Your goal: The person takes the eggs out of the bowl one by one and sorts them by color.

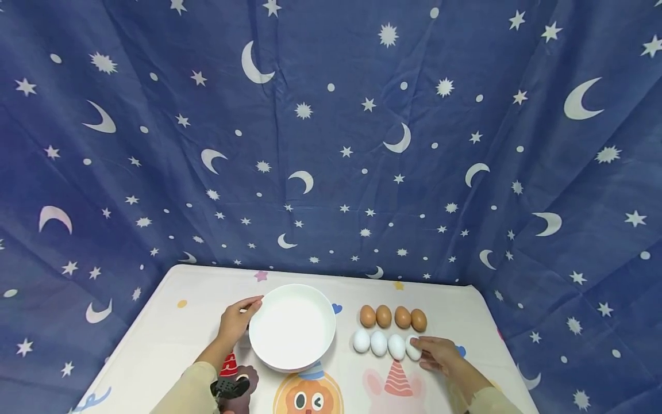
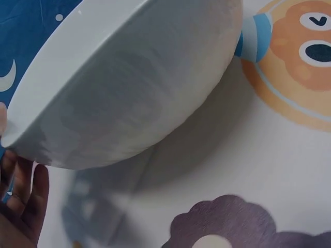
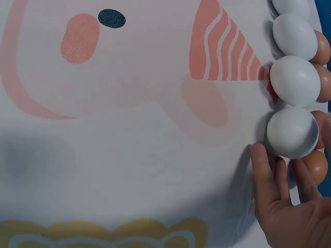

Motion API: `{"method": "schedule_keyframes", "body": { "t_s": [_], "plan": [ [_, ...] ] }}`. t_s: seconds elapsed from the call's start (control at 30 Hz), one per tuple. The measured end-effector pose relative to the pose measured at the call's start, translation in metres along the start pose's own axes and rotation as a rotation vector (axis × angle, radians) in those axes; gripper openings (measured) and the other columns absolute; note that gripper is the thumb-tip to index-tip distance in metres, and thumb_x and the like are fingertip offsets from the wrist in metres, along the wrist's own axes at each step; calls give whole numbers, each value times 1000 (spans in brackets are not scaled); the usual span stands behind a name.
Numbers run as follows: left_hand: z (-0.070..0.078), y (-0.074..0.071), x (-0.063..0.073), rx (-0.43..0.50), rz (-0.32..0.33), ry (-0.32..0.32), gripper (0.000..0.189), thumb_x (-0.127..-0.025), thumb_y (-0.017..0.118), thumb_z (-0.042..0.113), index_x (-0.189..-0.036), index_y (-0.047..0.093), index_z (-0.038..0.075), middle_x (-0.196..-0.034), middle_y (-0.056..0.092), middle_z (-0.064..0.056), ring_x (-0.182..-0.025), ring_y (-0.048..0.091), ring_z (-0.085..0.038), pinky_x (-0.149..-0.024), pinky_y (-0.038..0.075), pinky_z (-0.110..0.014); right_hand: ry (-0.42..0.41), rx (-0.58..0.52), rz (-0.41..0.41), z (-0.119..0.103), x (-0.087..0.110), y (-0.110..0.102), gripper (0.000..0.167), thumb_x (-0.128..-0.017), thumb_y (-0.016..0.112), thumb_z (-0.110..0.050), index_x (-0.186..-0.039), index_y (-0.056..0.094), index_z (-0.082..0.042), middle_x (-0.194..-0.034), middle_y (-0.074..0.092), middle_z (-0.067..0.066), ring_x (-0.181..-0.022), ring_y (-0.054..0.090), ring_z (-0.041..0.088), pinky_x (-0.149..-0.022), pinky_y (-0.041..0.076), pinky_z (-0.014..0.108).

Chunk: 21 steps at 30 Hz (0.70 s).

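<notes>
My left hand (image 1: 240,319) grips a white bowl (image 1: 292,328) at its left rim. In the left wrist view, the thumb lies at the edge and the fingers (image 2: 40,191) are under the outer wall. The inside of the bowl is plain white. On the right, my right hand (image 1: 437,353) holds the rightmost white egg (image 3: 292,132) in a row of several, with fingertips around its side. The other white eggs (image 1: 378,344) lie side by side to its left. Behind them runs a row of several brown eggs (image 1: 384,316).
A pale tablecloth (image 1: 207,282) printed with cartoon figures, hearts and stars covers the table. Its far edge meets a dark blue curtain (image 1: 331,172) with moons and stars. A black device (image 1: 230,387) sits by my left wrist.
</notes>
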<state>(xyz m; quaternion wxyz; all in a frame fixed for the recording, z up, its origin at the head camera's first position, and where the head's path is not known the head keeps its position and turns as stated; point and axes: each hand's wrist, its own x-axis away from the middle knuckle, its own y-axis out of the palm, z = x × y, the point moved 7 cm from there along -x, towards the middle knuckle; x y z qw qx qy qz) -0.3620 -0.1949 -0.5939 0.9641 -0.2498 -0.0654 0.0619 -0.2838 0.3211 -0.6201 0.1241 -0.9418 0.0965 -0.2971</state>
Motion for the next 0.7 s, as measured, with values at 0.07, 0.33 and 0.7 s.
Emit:
{"method": "schedule_keyframes", "body": {
  "t_s": [0.07,0.33,0.7],
  "plan": [
    [4,0,-1,-14,-15,10,41,-97,61,41,-125,68,12,-113,66,-11,-87,62,-17,-69,54,-22,-39,40,18,-7,2,-5,62,-88,74,-31,-128,54,12,-96,70,14,-82,65,19,-76,60,35],
    [54,-15,-17,-170,2,199,39,-100,57,39,-127,66,12,-125,64,-13,-109,61,-30,-88,53,-45,-284,391,243,-76,7,-30,60,-98,54,-46,-115,64,11,-110,68,25,-99,65,38,-81,54,43],
    [138,9,-22,-653,-110,565,53,-97,51,54,-138,58,21,-145,51,-9,-138,41,-34,-111,35,-58,-837,830,325,-175,25,26,60,-96,51,-58,-123,68,-6,-131,62,15,-129,51,36,-107,40,55]
  ]
}}
